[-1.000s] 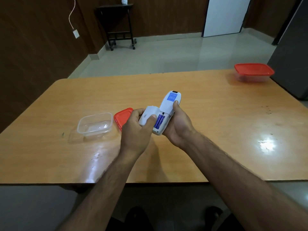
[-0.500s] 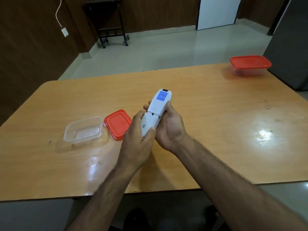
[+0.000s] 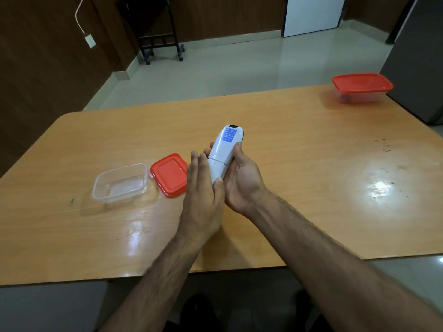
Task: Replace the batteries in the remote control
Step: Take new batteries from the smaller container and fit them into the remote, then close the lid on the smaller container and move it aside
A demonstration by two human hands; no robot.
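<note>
A white remote control [image 3: 224, 150] with a blue label on its back lies back-up in my right hand [image 3: 242, 179], which grips it from below and the right side. Its battery cover sits on the lower part of the back, and no batteries show. My left hand [image 3: 203, 195] is flat with straight fingers, its palm and thumb pressed against the lower left end of the remote. Both hands hover over the middle of the wooden table [image 3: 299, 164].
An empty clear plastic container [image 3: 121, 182] stands left of my hands with its red lid [image 3: 169, 174] lying beside it. A second clear container with a red lid [image 3: 362, 87] sits at the far right corner. A dark cabinet stands at the right edge.
The battery cover, held off the remote with blue-labelled batteries showing, now sits over the compartment. My left hand went from gripping the cover to a flat palm against the remote's end.
</note>
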